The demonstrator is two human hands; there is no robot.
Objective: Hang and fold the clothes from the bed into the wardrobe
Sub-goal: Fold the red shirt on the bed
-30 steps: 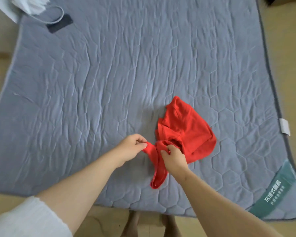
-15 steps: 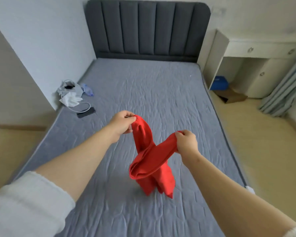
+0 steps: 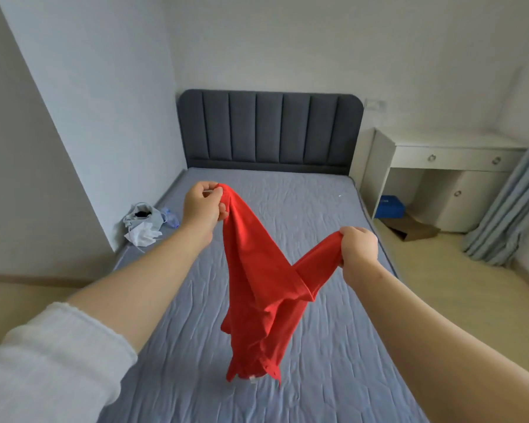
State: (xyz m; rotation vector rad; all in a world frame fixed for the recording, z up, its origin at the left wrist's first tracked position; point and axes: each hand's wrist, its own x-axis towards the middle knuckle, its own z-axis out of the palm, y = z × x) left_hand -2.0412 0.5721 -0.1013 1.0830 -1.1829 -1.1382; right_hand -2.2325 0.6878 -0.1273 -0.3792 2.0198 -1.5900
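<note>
A red garment (image 3: 257, 288) hangs in the air above the grey quilted bed (image 3: 318, 215). My left hand (image 3: 202, 207) pinches one end of it, held higher and to the left. My right hand (image 3: 358, 248) grips another bunched end, lower and to the right. The cloth sags between the two hands and its bulk drops in twisted folds toward the mattress without touching it. The wardrobe is out of sight.
A dark padded headboard (image 3: 269, 129) stands at the far end. A white bag with crumpled items (image 3: 142, 222) lies at the bed's left edge by the wall. A white desk (image 3: 440, 166) and a grey curtain (image 3: 513, 209) stand right, with a blue box (image 3: 390, 206) and a cardboard piece (image 3: 416, 228) on the floor.
Both hands lifted the red garment off the mattress and raised it, then spread further apart, left hand going higher. My view tilted up from the mattress to the room.
</note>
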